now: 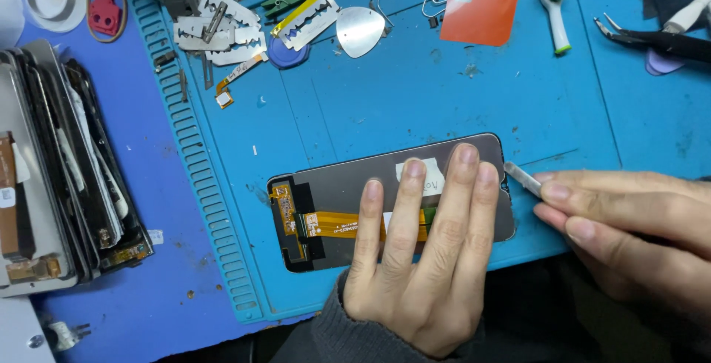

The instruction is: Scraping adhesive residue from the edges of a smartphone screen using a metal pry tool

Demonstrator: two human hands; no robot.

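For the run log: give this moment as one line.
left hand: flat on phone screen panel | right hand: thin blade at panel corner | blue mat
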